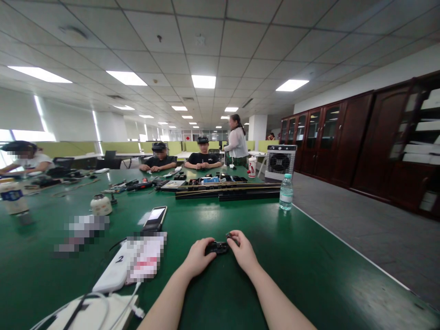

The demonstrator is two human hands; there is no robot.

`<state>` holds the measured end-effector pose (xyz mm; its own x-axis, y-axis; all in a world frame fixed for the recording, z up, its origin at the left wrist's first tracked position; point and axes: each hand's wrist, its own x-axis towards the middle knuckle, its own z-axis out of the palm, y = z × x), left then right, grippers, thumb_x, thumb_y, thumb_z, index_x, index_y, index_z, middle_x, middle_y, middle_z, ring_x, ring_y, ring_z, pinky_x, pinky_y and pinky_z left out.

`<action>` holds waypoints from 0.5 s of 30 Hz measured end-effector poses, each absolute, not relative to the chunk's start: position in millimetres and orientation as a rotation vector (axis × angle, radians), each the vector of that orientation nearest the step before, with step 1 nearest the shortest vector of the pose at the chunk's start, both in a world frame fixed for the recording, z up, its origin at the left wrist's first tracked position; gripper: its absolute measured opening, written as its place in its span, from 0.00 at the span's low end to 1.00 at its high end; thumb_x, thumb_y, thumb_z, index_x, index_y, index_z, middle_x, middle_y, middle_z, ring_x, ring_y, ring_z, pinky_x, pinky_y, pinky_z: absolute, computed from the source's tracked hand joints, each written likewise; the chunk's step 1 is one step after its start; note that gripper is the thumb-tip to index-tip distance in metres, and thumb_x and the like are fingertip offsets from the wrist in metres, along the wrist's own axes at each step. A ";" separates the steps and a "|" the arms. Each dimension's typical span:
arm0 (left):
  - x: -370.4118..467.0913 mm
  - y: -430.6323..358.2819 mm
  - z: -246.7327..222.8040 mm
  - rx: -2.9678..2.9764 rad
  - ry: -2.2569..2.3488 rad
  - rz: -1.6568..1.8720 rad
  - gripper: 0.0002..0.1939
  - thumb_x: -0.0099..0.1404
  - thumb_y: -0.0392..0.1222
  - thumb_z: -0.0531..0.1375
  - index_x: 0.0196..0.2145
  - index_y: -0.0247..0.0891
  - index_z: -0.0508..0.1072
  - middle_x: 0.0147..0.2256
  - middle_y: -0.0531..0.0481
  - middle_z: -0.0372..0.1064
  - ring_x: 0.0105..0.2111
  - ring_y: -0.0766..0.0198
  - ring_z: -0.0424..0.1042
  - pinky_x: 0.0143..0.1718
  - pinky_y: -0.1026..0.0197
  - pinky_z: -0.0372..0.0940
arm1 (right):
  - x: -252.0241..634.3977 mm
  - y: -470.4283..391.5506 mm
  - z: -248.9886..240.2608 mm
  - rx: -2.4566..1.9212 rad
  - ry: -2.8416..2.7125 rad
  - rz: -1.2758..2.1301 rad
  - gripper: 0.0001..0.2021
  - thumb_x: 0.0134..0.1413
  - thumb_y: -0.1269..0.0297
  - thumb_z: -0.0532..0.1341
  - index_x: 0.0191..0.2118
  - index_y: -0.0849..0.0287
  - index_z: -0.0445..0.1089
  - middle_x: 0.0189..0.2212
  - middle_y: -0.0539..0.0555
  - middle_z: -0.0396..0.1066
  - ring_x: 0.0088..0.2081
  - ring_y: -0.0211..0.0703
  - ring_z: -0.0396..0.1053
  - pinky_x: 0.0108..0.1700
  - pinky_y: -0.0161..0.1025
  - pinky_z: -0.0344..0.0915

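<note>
While the left hand [200, 256] grips a black casing [220, 248] at the frame's lower centre, steadiness matters. The right hand [243, 251] pinches a small dark piece [228, 235] beside it; light fingertip pressure should suit.

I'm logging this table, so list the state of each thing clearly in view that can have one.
Left hand: fingers closed on the black device
Right hand: fingers pinching a small dark piece
Phone: face up, screen bright
Water bottle: upright, capped
White slab marked 2: lying flat
Ceiling lights: on
</note>
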<state>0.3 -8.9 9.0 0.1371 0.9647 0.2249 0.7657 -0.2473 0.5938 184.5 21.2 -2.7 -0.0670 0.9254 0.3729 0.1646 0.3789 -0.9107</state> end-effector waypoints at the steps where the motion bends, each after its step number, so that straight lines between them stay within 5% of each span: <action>1: 0.4 -9.1 9.3 2.083 1.671 0.825 0.23 0.56 0.37 0.60 0.51 0.38 0.70 0.50 0.44 0.71 0.50 0.55 0.68 0.54 0.55 0.60 | 185.0 22.2 -2.8 -1.006 -1.497 0.859 0.10 0.49 0.59 0.60 0.38 0.57 0.67 0.37 0.57 0.76 0.43 0.50 0.73 0.49 0.47 0.66; 15: 1.5 -8.6 11.3 2.068 1.669 0.793 0.24 0.56 0.36 0.60 0.53 0.35 0.69 0.51 0.42 0.70 0.52 0.54 0.67 0.55 0.55 0.59 | 187.8 27.0 0.1 -0.962 -1.259 0.948 0.17 0.42 0.50 0.64 0.34 0.57 0.66 0.32 0.56 0.76 0.39 0.49 0.74 0.45 0.46 0.68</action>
<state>1.5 -8.6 11.3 0.1419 0.9704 0.1952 0.7643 -0.2327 0.6014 187.8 27.0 0.1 0.0732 0.9462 0.3153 -0.0421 0.3188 -0.9469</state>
